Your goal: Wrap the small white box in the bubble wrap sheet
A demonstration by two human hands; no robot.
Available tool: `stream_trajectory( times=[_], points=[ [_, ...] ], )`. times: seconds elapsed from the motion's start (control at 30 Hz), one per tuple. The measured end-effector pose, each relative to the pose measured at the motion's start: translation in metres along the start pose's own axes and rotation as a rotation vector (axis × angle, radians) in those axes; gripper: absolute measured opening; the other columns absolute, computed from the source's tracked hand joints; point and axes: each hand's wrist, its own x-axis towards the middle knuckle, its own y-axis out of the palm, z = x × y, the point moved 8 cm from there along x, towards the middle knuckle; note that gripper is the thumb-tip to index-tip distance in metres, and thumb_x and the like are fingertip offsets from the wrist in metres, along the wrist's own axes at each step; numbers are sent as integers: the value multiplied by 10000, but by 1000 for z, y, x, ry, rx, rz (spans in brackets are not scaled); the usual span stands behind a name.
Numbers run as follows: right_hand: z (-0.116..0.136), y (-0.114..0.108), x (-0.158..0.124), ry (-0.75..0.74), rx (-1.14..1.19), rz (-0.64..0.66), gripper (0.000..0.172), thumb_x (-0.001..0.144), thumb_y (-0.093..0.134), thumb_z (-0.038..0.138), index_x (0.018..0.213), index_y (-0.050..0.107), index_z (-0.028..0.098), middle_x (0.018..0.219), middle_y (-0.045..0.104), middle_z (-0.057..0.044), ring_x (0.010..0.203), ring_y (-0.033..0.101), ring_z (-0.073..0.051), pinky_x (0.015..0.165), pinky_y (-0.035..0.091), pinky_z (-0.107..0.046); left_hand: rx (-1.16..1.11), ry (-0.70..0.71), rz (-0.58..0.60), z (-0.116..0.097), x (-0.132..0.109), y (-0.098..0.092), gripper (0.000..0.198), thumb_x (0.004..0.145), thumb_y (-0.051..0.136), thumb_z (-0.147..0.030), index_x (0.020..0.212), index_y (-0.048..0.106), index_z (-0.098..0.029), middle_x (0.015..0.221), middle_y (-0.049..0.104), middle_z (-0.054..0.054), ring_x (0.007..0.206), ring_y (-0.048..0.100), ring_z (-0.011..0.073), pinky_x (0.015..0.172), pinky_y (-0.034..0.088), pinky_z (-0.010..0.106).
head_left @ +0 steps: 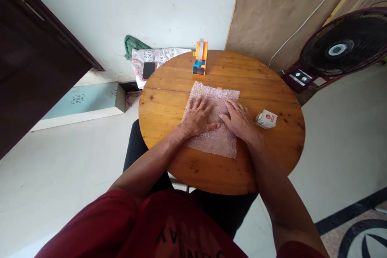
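Note:
A sheet of clear, pinkish bubble wrap [208, 141] lies flat on the round wooden table [266, 80]. My left hand [198, 117] rests palm down on its left half, fingers spread. On the right edge of the bubble wrap lies my right hand [238, 119], also palm down with the fingers stretched out and the thumb pointing inward. Neither hand holds anything. Just right of my right hand stands a small white box [266, 119] with a red mark. An orange and blue tape dispenser [200, 58] is beyond the bubble wrap, near the far edge.
A dark fan [337, 50] stands at the right, close to the table. Behind the table's left edge are a printed white sack [169, 54], a dark phone-like object [148, 71] and a green bag [133, 44]. A dark door [39, 48] is at the left.

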Motion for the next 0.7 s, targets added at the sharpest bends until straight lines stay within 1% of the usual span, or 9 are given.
stream_trajectory(
  times=[0.07,0.13,0.2,0.27,0.33,0.43,0.53,0.6,0.7],
  points=[
    [-5,0,0,15,-1,-14,600,970,471,389,1456,496,38,1554,476,-227,1436,444,-389,1172,366,-570,-7,-11,6,2,0,-2,869,868,550,-752,1515,465,-179,1649,331,188,1558,229,405,1267,137,629],
    [-9,0,-1,28,2,-20,611,967,472,407,1458,493,44,1555,474,-230,1435,444,-389,1165,368,-580,-16,-44,20,6,0,-5,788,919,513,-701,1509,470,-179,1651,327,184,1560,228,395,1266,147,623],
    [-12,0,-1,38,3,-15,628,962,476,425,1463,487,45,1558,469,-231,1435,443,-392,1163,366,-585,-19,-92,28,14,1,-9,642,1002,437,-578,1501,479,-177,1645,344,171,1559,240,375,1263,172,611],
    [-15,1,0,42,8,-1,623,970,457,422,1465,486,45,1562,468,-224,1434,445,-389,1165,364,-579,-14,-140,27,21,1,-13,521,1047,377,-424,1493,493,-182,1637,367,150,1554,261,351,1264,201,579],
    [-17,1,1,46,16,14,592,987,409,396,1464,493,55,1561,474,-211,1431,451,-380,1165,367,-575,-11,-176,27,28,2,-15,483,1046,372,-334,1488,507,-191,1633,376,138,1550,273,341,1268,217,545],
    [-20,1,3,51,22,19,567,993,365,356,1461,504,67,1562,478,-201,1430,455,-374,1164,370,-577,-26,-199,27,32,3,-15,476,1035,398,-304,1481,522,-194,1634,376,134,1547,277,343,1271,220,524],
    [-20,1,4,56,13,24,564,979,366,317,1460,506,59,1563,477,-201,1434,452,-367,1175,363,-567,-41,-202,13,32,4,-15,467,1021,417,-276,1460,542,-179,1619,400,135,1533,300,346,1264,235,521],
    [-20,1,4,56,11,27,558,975,354,288,1460,508,61,1562,478,-202,1433,456,-359,1176,364,-562,-42,-207,-21,31,4,-17,438,1007,433,-253,1407,589,-165,1584,446,141,1511,336,347,1251,255,523],
    [-20,0,4,56,15,25,549,971,342,263,1459,516,83,1558,487,-191,1428,462,-358,1166,375,-570,-56,-183,-107,25,6,-22,357,972,475,-217,1259,680,-159,1485,554,129,1463,402,329,1228,287,507]
  ],
)
